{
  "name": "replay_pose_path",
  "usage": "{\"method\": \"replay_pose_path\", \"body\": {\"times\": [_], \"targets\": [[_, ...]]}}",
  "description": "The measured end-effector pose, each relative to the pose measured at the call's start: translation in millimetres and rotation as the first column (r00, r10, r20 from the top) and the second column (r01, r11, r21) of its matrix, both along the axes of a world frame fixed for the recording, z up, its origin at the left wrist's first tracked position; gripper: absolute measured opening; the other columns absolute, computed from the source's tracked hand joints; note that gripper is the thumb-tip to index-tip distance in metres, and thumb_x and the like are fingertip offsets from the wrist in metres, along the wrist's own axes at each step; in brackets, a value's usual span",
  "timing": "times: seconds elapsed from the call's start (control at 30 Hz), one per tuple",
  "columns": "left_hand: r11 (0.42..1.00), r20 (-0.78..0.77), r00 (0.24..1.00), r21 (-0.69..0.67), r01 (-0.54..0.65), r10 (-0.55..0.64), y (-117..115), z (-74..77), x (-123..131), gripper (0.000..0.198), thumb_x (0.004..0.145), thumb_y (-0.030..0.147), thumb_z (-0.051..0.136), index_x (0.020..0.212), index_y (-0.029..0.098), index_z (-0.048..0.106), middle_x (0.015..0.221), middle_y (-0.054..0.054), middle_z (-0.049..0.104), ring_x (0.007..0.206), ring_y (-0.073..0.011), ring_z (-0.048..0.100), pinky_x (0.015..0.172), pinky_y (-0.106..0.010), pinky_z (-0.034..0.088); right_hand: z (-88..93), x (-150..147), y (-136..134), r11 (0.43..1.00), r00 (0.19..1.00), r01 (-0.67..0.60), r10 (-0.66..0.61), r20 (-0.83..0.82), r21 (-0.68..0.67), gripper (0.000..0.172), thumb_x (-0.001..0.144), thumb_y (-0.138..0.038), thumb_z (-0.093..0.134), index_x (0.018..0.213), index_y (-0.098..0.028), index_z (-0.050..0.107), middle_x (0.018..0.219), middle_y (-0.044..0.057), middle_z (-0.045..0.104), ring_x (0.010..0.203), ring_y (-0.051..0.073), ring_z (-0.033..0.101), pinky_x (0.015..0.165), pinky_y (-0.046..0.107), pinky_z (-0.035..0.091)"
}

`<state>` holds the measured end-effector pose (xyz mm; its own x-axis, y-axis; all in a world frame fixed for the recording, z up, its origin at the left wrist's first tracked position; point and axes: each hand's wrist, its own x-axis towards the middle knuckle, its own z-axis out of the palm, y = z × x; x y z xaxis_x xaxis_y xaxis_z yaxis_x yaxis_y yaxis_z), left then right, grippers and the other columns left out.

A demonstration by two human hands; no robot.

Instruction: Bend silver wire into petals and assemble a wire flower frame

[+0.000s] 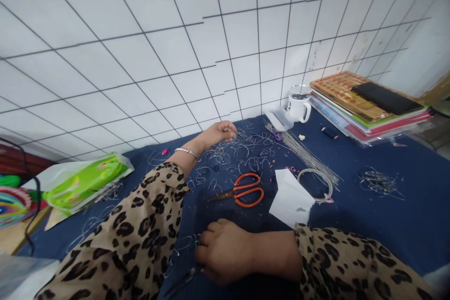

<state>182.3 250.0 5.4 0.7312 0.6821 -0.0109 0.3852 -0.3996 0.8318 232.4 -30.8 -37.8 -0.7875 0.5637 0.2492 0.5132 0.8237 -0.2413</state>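
Observation:
My left hand (221, 132), a silver bangle (188, 152) on its wrist, reaches to the far side of the blue cloth (386, 225). Its fingers are curled down onto a scatter of bent wire pieces (242, 157); what they pinch is hidden. Close to me, my right hand (225, 251) is closed in a fist and grips a dark metal tool (183, 281) that pokes out to the lower left. More wire loops lie beside it. Orange-handled scissors (242, 190) lie between the two hands. Both sleeves are leopard print.
A white paper (290, 197), a coil of wire (316, 183) and a bundle of straight wires (309, 157) lie right of the scissors. A white mug (298, 105) and stacked folders (369, 108) stand by the tiled wall. A green packet (84, 180) lies left.

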Motion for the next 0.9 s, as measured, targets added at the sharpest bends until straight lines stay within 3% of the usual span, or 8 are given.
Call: {"method": "replay_pose_path", "body": {"times": [0.27,0.4,0.57,0.9], "targets": [[0.98,0.026,0.993,0.16,-0.119,0.117,8.1,20.7,-5.0,0.026,0.073,0.028,0.065,0.096,0.017,0.064,0.086,-0.004,0.068,0.079,-0.015,0.06,0.074,-0.03,0.047,-0.4,1.7,0.5,1.0,1.0,0.005,-0.004,-0.016,0.012,0.023,0.078,-0.041,0.052,0.086,-0.019,0.055,0.079,0.001,0.059,0.069,0.018,0.052,0.058,0.033,0.037],[0.99,-0.026,0.996,0.113,-0.088,0.091,8.0,11.8,-3.7,0.025,0.067,0.026,0.069,0.091,0.017,0.065,0.077,-0.004,0.069,0.074,-0.0158,0.062,0.07,-0.029,0.048,0.7,2.4,0.3,1.0,1.0,0.002,-0.002,-0.003,0.012,0.023,0.078,-0.041,0.051,0.084,-0.019,0.055,0.078,0.001,0.058,0.068,0.018,0.052,0.057,0.033,0.037],[0.99,-0.015,0.993,0.079,-0.114,0.115,4.7,-3.0,-4.2,0.021,0.071,0.028,0.066,0.089,0.017,0.064,0.073,-0.004,0.066,0.069,-0.0142,0.062,0.065,-0.027,0.048,1.8,2.1,0.3,1.0,1.0,-0.001,0.001,0.001,0.007,0.023,0.078,-0.041,0.051,0.085,-0.019,0.055,0.078,0.002,0.059,0.067,0.018,0.052,0.057,0.033,0.038],[0.996,-0.009,0.996,0.018,-0.09,0.09,4.6,-10.4,-2.3,0.02,0.076,0.022,0.062,0.095,0.017,0.061,0.077,-0.006,0.066,0.068,-0.0131,0.063,0.063,-0.027,0.05,2.4,1.0,1.2,1.0,1.0,-0.002,0.002,0.018,-0.011,0.024,0.077,-0.041,0.051,0.086,-0.019,0.056,0.079,0.002,0.06,0.069,0.018,0.053,0.056,0.032,0.038]]}}
